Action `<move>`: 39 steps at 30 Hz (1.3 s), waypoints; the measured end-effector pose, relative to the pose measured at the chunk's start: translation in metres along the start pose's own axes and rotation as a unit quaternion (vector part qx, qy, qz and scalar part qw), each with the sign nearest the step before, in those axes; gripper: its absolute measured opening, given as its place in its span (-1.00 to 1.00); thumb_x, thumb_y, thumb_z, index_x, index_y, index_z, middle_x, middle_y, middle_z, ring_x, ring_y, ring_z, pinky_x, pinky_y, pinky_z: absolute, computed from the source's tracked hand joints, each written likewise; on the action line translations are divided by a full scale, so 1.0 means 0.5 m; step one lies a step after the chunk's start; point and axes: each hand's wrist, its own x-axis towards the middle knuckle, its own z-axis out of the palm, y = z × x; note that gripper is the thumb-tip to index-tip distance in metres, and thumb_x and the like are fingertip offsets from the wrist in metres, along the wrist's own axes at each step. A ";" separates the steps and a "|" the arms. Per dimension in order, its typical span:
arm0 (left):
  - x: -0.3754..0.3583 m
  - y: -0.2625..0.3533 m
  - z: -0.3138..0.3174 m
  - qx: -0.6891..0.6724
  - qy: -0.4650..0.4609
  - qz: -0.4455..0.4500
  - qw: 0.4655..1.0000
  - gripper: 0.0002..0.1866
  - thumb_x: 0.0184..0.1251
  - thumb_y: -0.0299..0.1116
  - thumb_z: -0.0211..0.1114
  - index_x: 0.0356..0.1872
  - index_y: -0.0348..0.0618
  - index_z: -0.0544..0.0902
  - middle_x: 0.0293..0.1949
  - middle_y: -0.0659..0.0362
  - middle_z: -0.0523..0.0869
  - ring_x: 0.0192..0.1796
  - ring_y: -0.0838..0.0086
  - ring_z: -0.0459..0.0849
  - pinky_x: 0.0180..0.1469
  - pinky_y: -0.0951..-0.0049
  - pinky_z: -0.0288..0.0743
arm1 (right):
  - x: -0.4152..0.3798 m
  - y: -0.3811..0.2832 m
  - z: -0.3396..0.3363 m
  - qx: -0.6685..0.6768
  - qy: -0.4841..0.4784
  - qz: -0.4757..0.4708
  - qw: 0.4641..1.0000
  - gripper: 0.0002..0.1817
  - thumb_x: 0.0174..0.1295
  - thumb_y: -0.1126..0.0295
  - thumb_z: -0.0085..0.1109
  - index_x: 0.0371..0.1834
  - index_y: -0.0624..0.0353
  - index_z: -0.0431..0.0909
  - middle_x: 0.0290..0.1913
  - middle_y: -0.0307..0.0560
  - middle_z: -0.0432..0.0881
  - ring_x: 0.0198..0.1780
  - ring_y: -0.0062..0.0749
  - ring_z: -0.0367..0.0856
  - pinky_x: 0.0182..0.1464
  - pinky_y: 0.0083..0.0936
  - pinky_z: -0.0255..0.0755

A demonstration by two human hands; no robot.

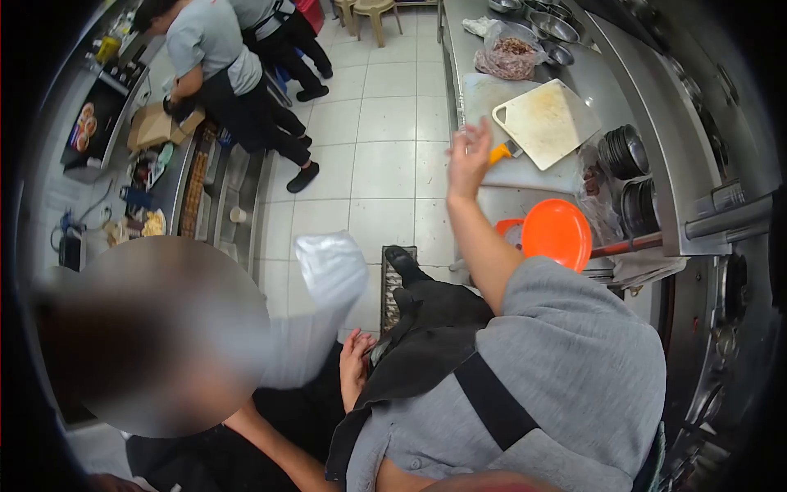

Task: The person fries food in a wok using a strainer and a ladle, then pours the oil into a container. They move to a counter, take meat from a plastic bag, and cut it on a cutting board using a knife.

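Observation:
My right hand (468,161) is raised at the edge of the right-hand counter, fingers apart and nothing visible in them. Close beside it are the yellow-orange handle (501,153) of a tool and a cream cutting board (547,123) with a yellow stain. My left hand (355,354) is low beside my black apron (410,361), its fingers loosely bent and apart, with no held thing showing. To the left of that hand is a blurred white, sheet-like thing (332,266); I cannot make out what it is.
A person (180,328) is very close on my left, blurred. Two more people stand at the left counter, one at a cardboard box (153,127). An orange plate (557,235), stacked dark pans (625,152), a bag of chopped food (510,56) and metal bowls (553,26) are on the right.

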 end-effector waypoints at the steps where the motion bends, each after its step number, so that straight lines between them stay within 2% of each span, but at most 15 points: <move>1: 0.031 0.033 -0.006 0.025 -0.032 0.007 0.999 -0.46 0.27 -0.44 0.17 0.25 -0.37 0.26 0.06 0.01 0.51 0.06 0.34 0.53 0.13 0.41 0.36 | 0.050 0.021 -0.001 -0.061 0.058 -0.050 0.995 -0.44 0.17 0.49 0.05 0.28 0.29 0.21 0.01 0.02 0.49 -0.19 -0.37 0.59 -0.24 -0.53 0.49; 4: 0.123 0.169 0.015 0.132 -0.120 0.009 0.984 -0.48 0.28 -0.39 0.16 0.27 -0.15 0.31 0.06 0.15 0.53 0.07 0.40 0.54 -0.02 0.44 0.42 | 0.200 0.072 -0.039 -0.164 0.219 -0.079 0.959 -0.44 0.15 0.44 0.09 0.25 0.32 0.25 0.06 0.06 0.48 -0.05 -0.25 0.54 0.11 -0.40 0.34; 8: 0.294 0.309 0.030 0.179 -0.202 -0.022 0.963 -0.65 0.28 -0.38 0.16 0.08 -0.21 0.47 -0.06 0.14 0.61 0.02 0.38 0.58 -0.05 0.42 0.45 | 0.321 0.164 -0.155 -0.192 0.385 -0.035 0.902 -0.44 0.10 0.47 0.14 0.21 0.35 0.29 0.08 0.09 0.47 -0.04 -0.20 0.54 0.07 -0.45 0.37; 10: 0.389 0.351 0.015 0.171 -0.156 -0.029 0.972 -0.69 0.28 -0.38 0.16 0.02 -0.22 0.49 -0.09 0.13 0.62 0.00 0.37 0.59 -0.06 0.40 0.46 | 0.307 0.182 -0.207 -0.281 0.439 -0.053 0.852 -0.41 0.08 0.41 0.11 0.21 0.40 0.29 0.14 0.19 0.43 0.09 -0.06 0.48 0.16 -0.34 0.34; 12: 0.467 0.404 0.026 0.161 -0.117 -0.043 0.979 -0.73 0.27 -0.37 0.17 -0.04 -0.23 0.52 -0.12 0.12 0.64 -0.01 0.37 0.60 -0.08 0.39 0.48 | 0.297 0.241 -0.293 -0.502 0.418 0.043 0.756 -0.38 0.09 0.24 0.09 0.19 0.38 0.32 0.15 0.27 0.43 0.13 0.03 0.45 0.18 -0.27 0.30; 14: 0.530 0.464 0.039 0.167 -0.075 -0.020 0.983 -0.74 0.26 -0.36 0.18 -0.06 -0.22 0.51 -0.11 0.09 0.63 -0.02 0.35 0.61 -0.10 0.36 0.50 | 0.291 0.227 -0.314 -0.528 0.343 0.180 0.756 -0.43 0.08 0.08 0.05 0.01 0.36 0.51 0.02 0.29 0.54 0.05 0.09 0.50 0.15 -0.22 0.32; 17: 0.648 0.532 0.046 0.189 -0.052 -0.032 0.980 -0.71 0.24 -0.37 0.18 -0.03 -0.21 0.49 -0.15 0.11 0.62 -0.08 0.37 0.61 -0.13 0.38 0.50 | 0.298 0.200 -0.328 -0.574 0.295 0.228 0.729 -0.48 0.06 0.09 0.03 -0.21 0.41 0.60 -0.15 0.34 0.59 -0.03 0.17 0.54 0.09 -0.14 0.36; 21: 0.796 0.612 0.112 0.230 -0.073 -0.041 0.970 -0.69 0.22 -0.38 0.19 -0.01 -0.21 0.49 -0.15 0.12 0.62 -0.09 0.38 0.61 -0.14 0.40 0.49 | 0.302 0.221 -0.372 -0.638 0.256 0.290 0.666 -0.46 0.09 0.00 -0.04 -0.22 0.31 0.64 -0.13 0.29 0.60 -0.01 0.12 0.55 0.07 -0.14 0.38; 24: 0.889 0.662 0.179 0.288 -0.136 -0.061 0.946 -0.67 0.22 -0.38 0.19 0.01 -0.22 0.48 -0.15 0.12 0.61 -0.09 0.39 0.61 -0.15 0.41 0.49 | 0.295 0.272 -0.432 -0.721 0.232 0.223 0.614 -0.43 0.12 -0.03 -0.15 -0.27 0.28 0.65 -0.17 0.28 0.60 -0.07 0.14 0.57 0.07 -0.18 0.38; 27: 0.970 0.726 0.242 0.334 -0.203 -0.066 0.918 -0.67 0.21 -0.39 0.20 0.01 -0.22 0.49 -0.18 0.13 0.63 -0.11 0.41 0.62 -0.17 0.40 0.50 | 0.301 0.221 -0.345 -0.636 0.314 0.252 0.659 -0.48 0.10 0.03 -0.09 -0.27 0.32 0.63 -0.17 0.33 0.58 -0.03 0.17 0.53 0.11 -0.17 0.35; 31: 1.105 0.799 0.309 0.440 -0.224 -0.071 0.867 -0.71 0.20 -0.40 0.18 -0.04 -0.18 0.51 -0.25 0.18 0.65 -0.21 0.46 0.64 -0.27 0.44 0.50 | 0.318 0.199 -0.283 -0.593 0.439 0.307 0.601 -0.43 0.02 -0.04 0.05 -0.20 0.30 0.63 -0.05 0.25 0.58 0.05 0.08 0.53 0.14 -0.19 0.35; 34: 1.138 0.885 0.400 0.488 -0.259 -0.048 0.832 -0.70 0.18 -0.40 0.19 -0.05 -0.17 0.51 -0.27 0.21 0.64 -0.23 0.49 0.63 -0.29 0.49 0.48 | 0.306 0.213 -0.319 -0.588 0.382 0.373 0.608 -0.39 0.02 -0.06 0.08 -0.16 0.35 0.61 -0.10 0.26 0.60 0.05 0.11 0.52 0.18 -0.20 0.32; 36: 1.146 0.927 0.482 0.521 -0.283 -0.018 0.805 -0.69 0.17 -0.38 0.20 -0.04 -0.19 0.51 -0.26 0.19 0.63 -0.21 0.48 0.62 -0.27 0.48 0.47 | 0.289 0.231 -0.357 -0.599 0.396 0.362 0.594 -0.40 0.01 -0.10 0.16 -0.28 0.35 0.62 -0.26 0.21 0.65 -0.17 0.03 0.63 -0.05 -0.20 0.49; 38: 1.168 0.943 0.567 0.531 -0.309 0.003 0.789 -0.67 0.16 -0.39 0.20 -0.03 -0.22 0.52 -0.22 0.15 0.63 -0.16 0.45 0.62 -0.22 0.43 0.49 | 0.294 0.217 -0.353 -0.320 0.438 0.395 0.741 -0.49 -0.02 -0.08 0.27 -0.44 0.26 0.58 -0.46 0.04 0.61 -0.48 -0.22 0.61 -0.44 -0.32 0.51; 39: 1.172 0.934 0.621 0.534 -0.315 0.005 0.784 -0.67 0.16 -0.39 0.20 -0.03 -0.22 0.52 -0.22 0.15 0.63 -0.16 0.45 0.62 -0.22 0.43 0.49 | 0.310 0.207 -0.347 -0.317 0.446 0.394 0.739 -0.49 -0.02 -0.08 0.27 -0.44 0.26 0.58 -0.46 0.04 0.61 -0.48 -0.22 0.61 -0.44 -0.32 0.51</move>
